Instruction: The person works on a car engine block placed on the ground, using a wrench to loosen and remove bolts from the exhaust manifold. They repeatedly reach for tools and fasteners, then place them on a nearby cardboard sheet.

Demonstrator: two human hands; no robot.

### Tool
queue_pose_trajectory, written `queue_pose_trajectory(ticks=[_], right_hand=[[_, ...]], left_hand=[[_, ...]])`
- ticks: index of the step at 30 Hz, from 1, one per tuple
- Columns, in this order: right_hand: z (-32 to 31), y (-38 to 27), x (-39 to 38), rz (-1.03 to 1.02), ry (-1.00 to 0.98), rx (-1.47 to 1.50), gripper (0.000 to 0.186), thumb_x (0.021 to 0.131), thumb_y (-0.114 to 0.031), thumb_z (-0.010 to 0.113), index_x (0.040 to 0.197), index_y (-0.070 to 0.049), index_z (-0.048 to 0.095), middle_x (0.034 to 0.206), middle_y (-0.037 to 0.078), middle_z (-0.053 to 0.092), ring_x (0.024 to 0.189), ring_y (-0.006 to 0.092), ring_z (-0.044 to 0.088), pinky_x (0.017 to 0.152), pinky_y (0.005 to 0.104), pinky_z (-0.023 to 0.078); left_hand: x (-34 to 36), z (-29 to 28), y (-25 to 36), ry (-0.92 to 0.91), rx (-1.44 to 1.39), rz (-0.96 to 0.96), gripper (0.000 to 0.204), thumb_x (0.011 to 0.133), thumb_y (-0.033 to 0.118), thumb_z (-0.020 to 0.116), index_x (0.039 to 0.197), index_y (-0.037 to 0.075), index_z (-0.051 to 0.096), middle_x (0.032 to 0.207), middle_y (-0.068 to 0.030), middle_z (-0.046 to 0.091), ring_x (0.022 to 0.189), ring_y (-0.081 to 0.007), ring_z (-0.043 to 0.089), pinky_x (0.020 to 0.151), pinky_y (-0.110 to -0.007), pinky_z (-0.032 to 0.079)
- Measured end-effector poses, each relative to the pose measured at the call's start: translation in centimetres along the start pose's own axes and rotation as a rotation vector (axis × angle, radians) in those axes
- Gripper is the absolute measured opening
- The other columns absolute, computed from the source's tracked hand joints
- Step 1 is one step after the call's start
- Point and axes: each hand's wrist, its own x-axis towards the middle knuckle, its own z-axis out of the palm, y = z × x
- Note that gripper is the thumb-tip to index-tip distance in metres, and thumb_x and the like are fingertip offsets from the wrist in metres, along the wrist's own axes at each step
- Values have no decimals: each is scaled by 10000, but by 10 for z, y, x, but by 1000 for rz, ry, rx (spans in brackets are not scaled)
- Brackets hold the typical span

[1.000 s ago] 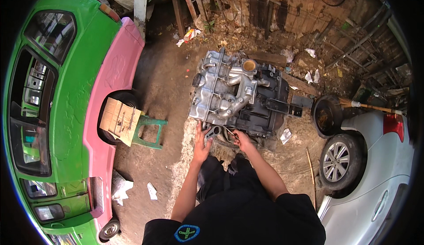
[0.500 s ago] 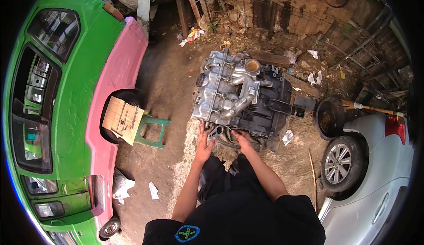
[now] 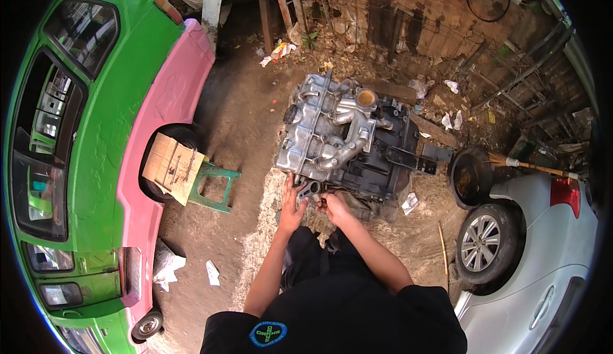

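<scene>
A metal engine [image 3: 303, 153] with silver valve cover, curved intake manifold and black lower section lies on the ground before me. My left hand [image 3: 292, 204] rests at its near left end with fingers extended, touching it beside a small grey bracket [image 3: 308, 190]. My right hand [image 3: 333, 206] is closed, fingertips pinched just right of that bracket. What it holds is too small and hidden to name.
A green-and-pink van [image 3: 96, 118] stands left, beside a green stool [image 3: 227, 194] with cardboard [image 3: 163, 159] carrying slender tools. A silver car [image 3: 549, 252], black basin [image 3: 463, 175] and broom [image 3: 539, 165] are right. A littered wall [image 3: 415, 9] runs behind.
My right hand has shifted slightly left toward the bracket, its fingers now pinched closer. The slim tool visible in it one second ago no longer shows clearly. My left hand stays at the engine.
</scene>
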Motion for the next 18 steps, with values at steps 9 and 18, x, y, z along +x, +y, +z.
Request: queue_pose_trajectory(ticks=[9,18], right_hand=[[-37,19,20,28,94,-292,168,918,-221,563,925,-76,646,747,-7,522,669,143,486,576,317,426],[-70,12,39,-197,106,-393,146,950,-117,577,958,-7,672,776,24,527,684,143,433,679,344,386]], left_hand=[[-1,-1,0,-4,-14,-13,446,934,150,591,1368,57,555,1641,-175,174,1521,-358,135,1213,-458,159],[0,-2,0,-28,-27,-24,453,937,157,587,1376,54,546,1647,-163,158,1525,-356,113,1213,-459,159]])
